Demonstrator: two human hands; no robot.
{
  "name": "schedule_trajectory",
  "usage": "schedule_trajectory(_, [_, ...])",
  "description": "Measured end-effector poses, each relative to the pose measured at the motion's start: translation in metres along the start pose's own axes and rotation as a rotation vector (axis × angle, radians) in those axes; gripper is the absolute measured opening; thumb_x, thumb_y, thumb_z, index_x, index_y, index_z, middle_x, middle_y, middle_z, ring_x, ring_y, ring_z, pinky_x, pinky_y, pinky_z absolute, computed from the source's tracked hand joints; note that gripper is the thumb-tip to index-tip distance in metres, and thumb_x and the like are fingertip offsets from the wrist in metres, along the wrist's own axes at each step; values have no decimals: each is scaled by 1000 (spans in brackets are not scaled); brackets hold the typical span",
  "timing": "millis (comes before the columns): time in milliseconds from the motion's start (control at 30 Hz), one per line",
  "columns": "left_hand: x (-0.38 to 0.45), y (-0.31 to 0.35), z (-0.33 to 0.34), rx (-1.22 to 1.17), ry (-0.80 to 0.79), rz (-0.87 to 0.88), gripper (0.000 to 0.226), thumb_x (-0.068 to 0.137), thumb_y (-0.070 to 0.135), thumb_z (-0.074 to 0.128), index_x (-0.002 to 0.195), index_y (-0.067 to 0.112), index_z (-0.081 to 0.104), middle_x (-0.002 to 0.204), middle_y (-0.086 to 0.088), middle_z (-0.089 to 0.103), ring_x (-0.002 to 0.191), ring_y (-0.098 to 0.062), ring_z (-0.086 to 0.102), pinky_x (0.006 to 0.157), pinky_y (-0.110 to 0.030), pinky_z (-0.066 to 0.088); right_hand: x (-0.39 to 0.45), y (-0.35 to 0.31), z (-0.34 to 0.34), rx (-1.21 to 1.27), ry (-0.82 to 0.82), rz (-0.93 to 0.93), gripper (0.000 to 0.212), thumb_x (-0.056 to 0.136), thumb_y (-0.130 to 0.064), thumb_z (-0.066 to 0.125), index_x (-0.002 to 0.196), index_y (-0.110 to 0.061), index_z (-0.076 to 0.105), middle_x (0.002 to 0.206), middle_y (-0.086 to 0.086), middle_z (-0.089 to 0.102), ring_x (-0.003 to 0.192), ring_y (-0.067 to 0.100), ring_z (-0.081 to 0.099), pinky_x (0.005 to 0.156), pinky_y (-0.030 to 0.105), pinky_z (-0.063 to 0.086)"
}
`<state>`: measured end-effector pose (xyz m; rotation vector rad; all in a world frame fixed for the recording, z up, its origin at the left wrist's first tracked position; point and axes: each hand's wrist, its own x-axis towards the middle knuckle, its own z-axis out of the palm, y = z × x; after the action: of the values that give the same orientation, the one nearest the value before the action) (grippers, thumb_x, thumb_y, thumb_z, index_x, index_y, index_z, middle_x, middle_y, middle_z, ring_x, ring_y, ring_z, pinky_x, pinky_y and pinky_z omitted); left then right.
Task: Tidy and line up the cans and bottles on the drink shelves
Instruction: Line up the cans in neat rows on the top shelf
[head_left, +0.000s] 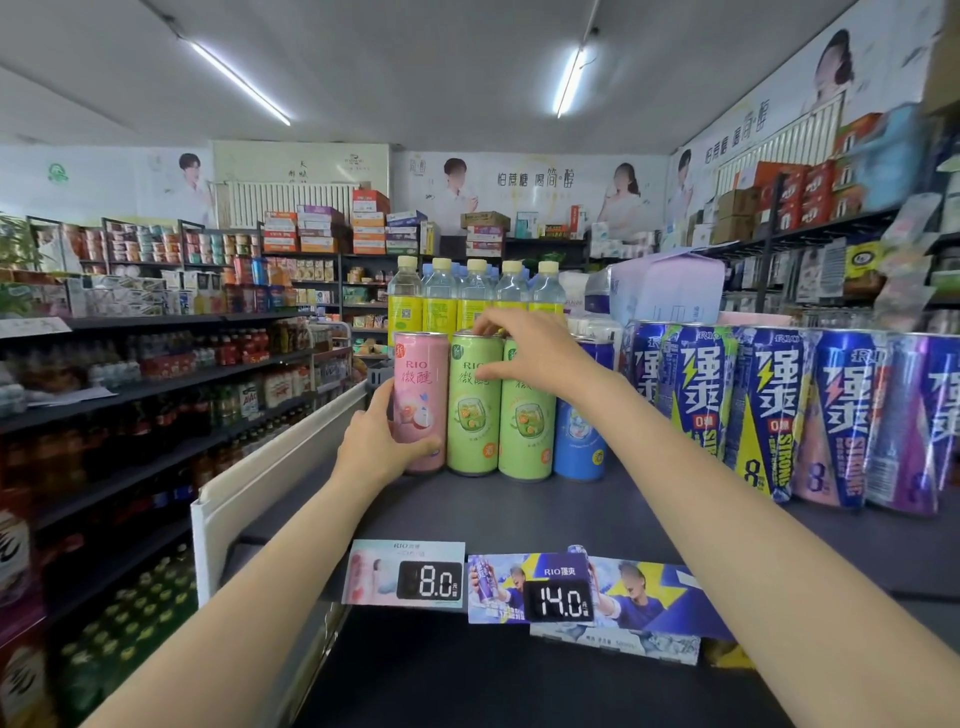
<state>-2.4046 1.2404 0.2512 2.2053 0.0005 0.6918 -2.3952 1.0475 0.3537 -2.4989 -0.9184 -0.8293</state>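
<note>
The left hand wraps the lower half of the pink RIO can, fingers curled round its base, so that grip is grasping the can. The right hand arches over the first green RIO can, thumb against its face and fingertips at the rim; it looks like a pinch at the top, though the fingers hide the contact.

These cans are tall and slim and stand touching one another on the dark top shelf. A sideways nudge from either hand could tip one into its neighbour, and the second green RIO can and the blue can at 3 o'clock would likely follow. The pink can sits at the row's 9 o'clock end, near the shelf's side edge, so a push leftward risks sending it off.

All the cans appear sealed. Behind them at 12 o'clock, the yellow-labelled bottles hold clear liquid under pale caps. The big purple RIO cans at 3 o'clock lean in the wide-angle view.
</note>
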Motion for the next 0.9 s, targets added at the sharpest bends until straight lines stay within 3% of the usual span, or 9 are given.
schedule_trajectory(167, [-7, 6, 0, -49, -21, 21, 106, 64, 27, 83, 147, 25, 18, 130, -11, 50, 115, -27, 51, 99, -44, 43, -15, 15, -32, 124, 86, 41, 27, 83, -25, 69, 108, -16, 63, 114, 0, 63, 110, 14, 55, 100, 35, 38])
schedule_trajectory(267, [-14, 14, -1, -17, -26, 61, 120, 64, 27, 84, 149, 31, -1, 135, -11, 44, 121, -28, 48, 101, -43, 40, -30, 28, -52, -17, -22, 64, 26, 87, -18, 65, 112, -13, 62, 118, 4, 61, 113, 17, 54, 91, 26, 37])
schedule_trajectory(367, [-21, 25, 0, 91, 13, 107, 123, 69, 29, 81, 147, 26, -14, 136, -15, 36, 121, -33, 46, 94, -42, 40, -38, 35, -61, -127, -105, 146, 28, 90, -12, 60, 118, -11, 60, 123, 8, 59, 110, 18, 52, 85, 23, 35])
schedule_trajectory(533, [-28, 35, 2, 197, 37, 133, 125, 72, 35, 78, 145, 17, -22, 142, -14, 31, 121, -34, 46, 90, -44, 42, -46, 37, -63, -108, -18, 220, 23, 89, -12, 62, 111, -5, 63, 113, 12, 63, 103, 23, 56, 82, 27, 40])
schedule_trajectory(700, [-28, 36, 2, 227, 136, 196, 121, 71, 39, 78, 148, 14, -12, 147, -19, 18, 131, -40, 31, 104, -48, 32, -43, 32, -53, -67, 82, 267, 23, 81, -24, 72, 85, -10, 55, 92, 5, 58, 89, 20, 51, 71, 30, 40])
schedule_trajectory(833, [-28, 48, 6, 437, 333, 506, 89, 78, 39, 70, 148, 15, 21, 150, -25, 17, 138, -44, 20, 106, -57, 27, -38, 31, -51, -94, 107, 300, 27, 79, -24, 74, 80, -11, 51, 87, 5, 55, 85, 23, 50, 75, 37, 44])
schedule_trajectory(900, [-31, 57, 15, 562, 334, 640, 80, 78, 41, 68, 145, 21, 31, 151, -24, 20, 138, -44, 20, 102, -62, 30, -37, 28, -53, -120, 85, 324, 28, 79, -25, 74, 78, -8, 52, 86, 10, 57, 80, 23, 51, 74, 39, 45])
